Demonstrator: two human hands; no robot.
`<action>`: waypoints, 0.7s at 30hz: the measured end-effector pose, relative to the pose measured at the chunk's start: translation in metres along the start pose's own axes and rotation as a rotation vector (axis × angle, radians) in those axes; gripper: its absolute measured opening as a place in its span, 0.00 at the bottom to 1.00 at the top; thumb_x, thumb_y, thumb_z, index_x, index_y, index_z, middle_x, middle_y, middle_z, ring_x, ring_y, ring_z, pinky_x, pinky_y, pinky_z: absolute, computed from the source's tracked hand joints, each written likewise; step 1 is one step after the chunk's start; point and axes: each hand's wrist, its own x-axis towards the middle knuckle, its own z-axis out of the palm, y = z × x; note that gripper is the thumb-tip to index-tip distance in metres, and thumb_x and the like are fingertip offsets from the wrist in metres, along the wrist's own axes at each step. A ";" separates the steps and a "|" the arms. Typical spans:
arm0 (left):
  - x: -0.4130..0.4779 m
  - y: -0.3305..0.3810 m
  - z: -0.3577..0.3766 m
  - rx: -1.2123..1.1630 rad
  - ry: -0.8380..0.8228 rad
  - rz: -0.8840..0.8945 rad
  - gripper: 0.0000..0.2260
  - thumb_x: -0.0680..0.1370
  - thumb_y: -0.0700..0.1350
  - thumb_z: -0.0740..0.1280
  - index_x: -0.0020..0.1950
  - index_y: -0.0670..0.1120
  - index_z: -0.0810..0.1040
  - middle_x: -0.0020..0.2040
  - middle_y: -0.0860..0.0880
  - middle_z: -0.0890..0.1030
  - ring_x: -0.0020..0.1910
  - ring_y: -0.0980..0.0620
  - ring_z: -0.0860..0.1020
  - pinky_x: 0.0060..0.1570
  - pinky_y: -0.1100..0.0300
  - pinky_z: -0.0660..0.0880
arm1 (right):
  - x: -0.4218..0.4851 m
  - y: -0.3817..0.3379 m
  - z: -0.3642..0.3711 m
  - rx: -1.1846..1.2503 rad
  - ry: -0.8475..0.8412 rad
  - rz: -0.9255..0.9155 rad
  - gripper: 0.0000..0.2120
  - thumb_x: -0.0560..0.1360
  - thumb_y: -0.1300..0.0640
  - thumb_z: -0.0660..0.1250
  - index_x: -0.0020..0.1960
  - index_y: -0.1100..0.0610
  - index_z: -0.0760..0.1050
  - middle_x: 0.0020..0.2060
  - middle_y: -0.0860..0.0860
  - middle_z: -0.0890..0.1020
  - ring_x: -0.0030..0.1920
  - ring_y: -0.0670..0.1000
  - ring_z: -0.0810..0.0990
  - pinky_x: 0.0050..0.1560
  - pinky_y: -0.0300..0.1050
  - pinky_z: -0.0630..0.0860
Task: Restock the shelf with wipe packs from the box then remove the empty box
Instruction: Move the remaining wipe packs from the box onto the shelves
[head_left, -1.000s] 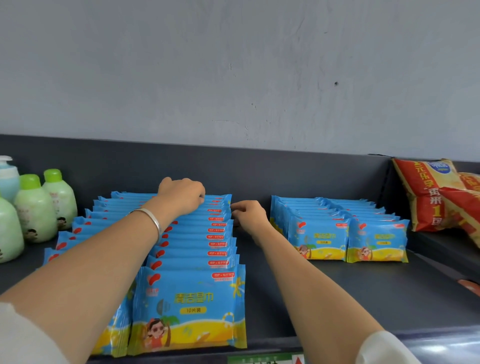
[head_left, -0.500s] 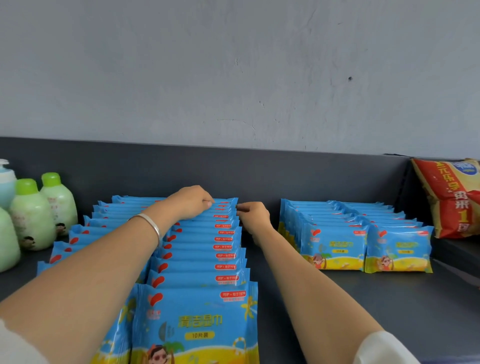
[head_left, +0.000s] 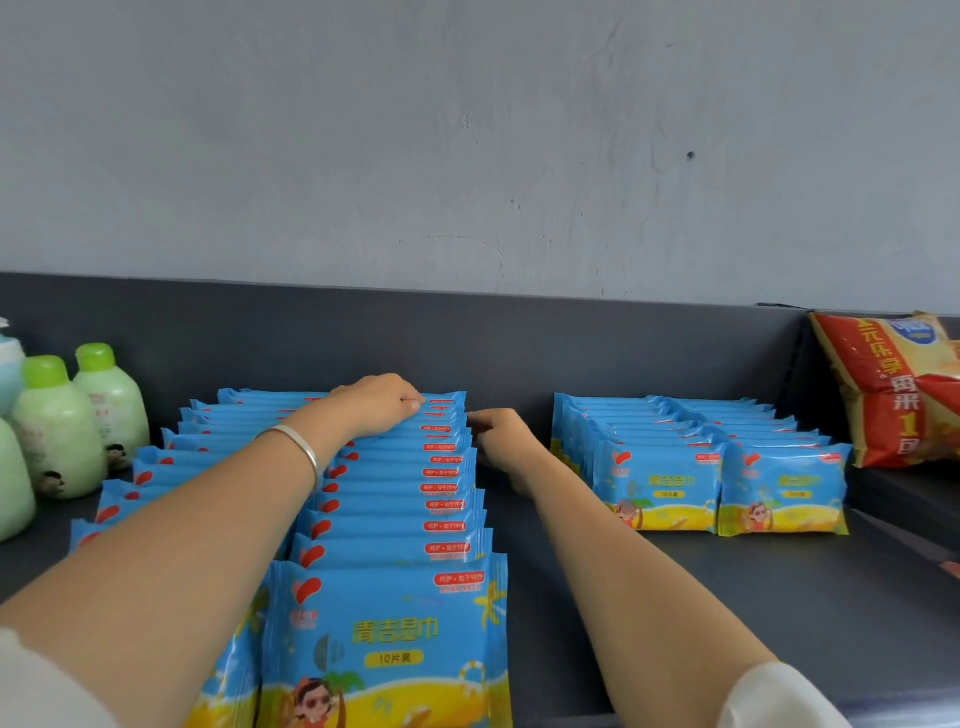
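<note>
Gently square the packs (head_left: 400, 525): left hand (head_left: 379, 404) grips the 12 o'clock ends, right hand (head_left: 503, 435) pinches their 3 o'clock edge.

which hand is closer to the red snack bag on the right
Right. The right hand is at the right edge of the row of wipe packs, on the side toward the red snack bag; the left hand rests atop the back packs, farther left.

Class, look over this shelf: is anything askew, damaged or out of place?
Only the red snack bag at the far right: it leans tilted and creased. The wipe packs stand in tidy rows.
</note>
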 end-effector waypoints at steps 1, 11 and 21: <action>-0.003 0.002 -0.001 0.009 -0.002 0.000 0.12 0.83 0.50 0.52 0.58 0.51 0.73 0.57 0.52 0.75 0.55 0.52 0.74 0.56 0.53 0.70 | -0.003 -0.001 -0.002 -0.006 -0.005 0.017 0.19 0.78 0.69 0.57 0.64 0.55 0.74 0.56 0.54 0.79 0.55 0.51 0.79 0.56 0.48 0.78; -0.042 0.020 -0.010 -0.027 0.104 0.100 0.13 0.82 0.50 0.54 0.64 0.52 0.71 0.62 0.52 0.75 0.59 0.52 0.73 0.55 0.53 0.72 | -0.052 -0.020 -0.013 -0.062 0.095 -0.031 0.14 0.79 0.61 0.60 0.64 0.57 0.74 0.54 0.54 0.81 0.53 0.51 0.81 0.55 0.50 0.79; -0.093 0.000 -0.022 -0.110 0.334 0.092 0.10 0.81 0.47 0.57 0.56 0.53 0.77 0.58 0.53 0.78 0.57 0.52 0.75 0.53 0.52 0.71 | -0.116 -0.041 -0.008 -0.222 0.323 -0.196 0.14 0.79 0.60 0.60 0.64 0.57 0.74 0.58 0.53 0.80 0.56 0.49 0.78 0.53 0.40 0.73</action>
